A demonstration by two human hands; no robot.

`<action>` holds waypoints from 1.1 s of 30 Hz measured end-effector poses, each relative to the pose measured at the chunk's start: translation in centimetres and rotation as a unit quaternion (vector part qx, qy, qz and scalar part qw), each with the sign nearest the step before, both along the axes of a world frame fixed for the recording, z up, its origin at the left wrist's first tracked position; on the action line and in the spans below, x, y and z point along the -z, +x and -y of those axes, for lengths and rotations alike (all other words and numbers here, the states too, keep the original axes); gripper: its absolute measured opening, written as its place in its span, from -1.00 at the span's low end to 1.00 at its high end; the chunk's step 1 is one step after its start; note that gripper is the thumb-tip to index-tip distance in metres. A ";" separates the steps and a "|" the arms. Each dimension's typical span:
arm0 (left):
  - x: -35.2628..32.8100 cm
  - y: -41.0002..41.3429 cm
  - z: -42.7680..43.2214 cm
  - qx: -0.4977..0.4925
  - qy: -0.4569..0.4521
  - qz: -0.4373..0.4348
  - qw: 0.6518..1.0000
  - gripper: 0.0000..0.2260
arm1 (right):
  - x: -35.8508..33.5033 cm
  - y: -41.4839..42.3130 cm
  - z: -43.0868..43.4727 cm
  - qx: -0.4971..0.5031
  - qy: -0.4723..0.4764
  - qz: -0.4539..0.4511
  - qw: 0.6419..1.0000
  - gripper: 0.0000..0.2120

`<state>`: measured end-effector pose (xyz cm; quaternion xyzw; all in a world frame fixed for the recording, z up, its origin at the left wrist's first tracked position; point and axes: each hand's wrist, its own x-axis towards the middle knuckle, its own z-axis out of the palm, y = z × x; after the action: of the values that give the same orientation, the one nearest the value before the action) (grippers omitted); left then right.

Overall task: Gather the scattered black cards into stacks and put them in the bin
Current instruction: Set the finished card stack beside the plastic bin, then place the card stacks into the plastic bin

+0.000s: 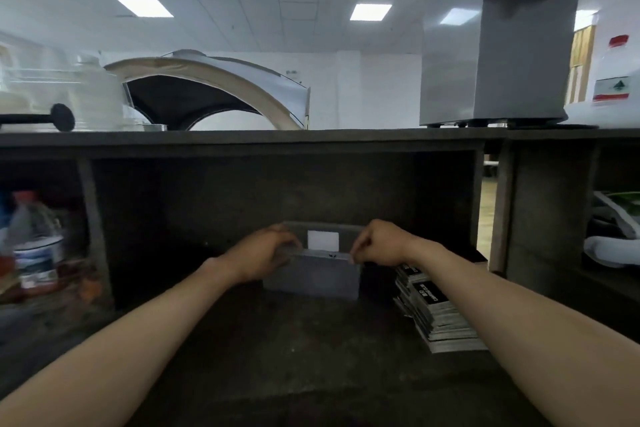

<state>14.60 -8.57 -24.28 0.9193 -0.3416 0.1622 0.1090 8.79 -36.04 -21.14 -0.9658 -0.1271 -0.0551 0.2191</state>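
Both hands are gripping the one grey bin (311, 276) at centre frame: the left hand (268, 253) is curling over its left rim end, and the right hand (377, 243) is pinching the right end of the near rim. The bin is sitting upright on the dark surface (277, 357), deep in a shelf compartment. The black cards (437, 317) are lying right of the bin, partly under the right forearm, in at least two leaning stacks close to the compartment's right divider (498, 211). Bare surface is stretching from the bin toward the lower centre. A bottle (34, 246) is standing beyond the left divider (93, 218).
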 end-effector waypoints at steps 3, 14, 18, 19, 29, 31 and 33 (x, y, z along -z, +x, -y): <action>0.1 -2.6 -6.0 -0.029 -0.021 -0.004 0.999 -0.84 | 0.1 -0.7 -2.1 -0.034 -0.002 -0.007 0.999 -0.91; -0.8 -9.8 -8.6 -0.020 -0.054 -0.015 0.998 -0.76 | -1.9 -5.3 -1.6 -0.107 -0.009 -0.015 0.994 -0.82; -2.9 -10.9 -4.7 -0.004 -0.105 0.013 0.994 -0.66 | -4.6 -6.8 3.3 -0.037 0.040 0.101 0.993 -0.80; -3.3 -11.3 -3.1 0.012 -0.113 0.010 0.993 -0.74 | -5.2 -7.3 5.0 -0.008 0.035 0.108 0.994 -0.84; -0.2 -13.9 15.9 0.026 -0.048 -0.141 0.989 -0.67 | -1.6 -13.6 16.1 0.195 0.002 -0.028 0.980 -0.59; 0.7 -14.0 17.3 0.021 -0.085 -0.166 0.982 -0.66 | -0.6 -14.6 16.1 0.139 -0.006 -0.041 0.989 -0.54; 1.6 -14.2 18.2 0.019 -0.135 -0.210 0.968 -0.64 | 0.5 -14.9 16.0 0.110 -0.035 -0.033 0.993 -0.52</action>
<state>0.44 -26.72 -25.87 0.9028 -0.3033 0.0077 0.3049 -6.14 -52.04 -21.62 -0.9823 -0.0145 -0.0422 0.1820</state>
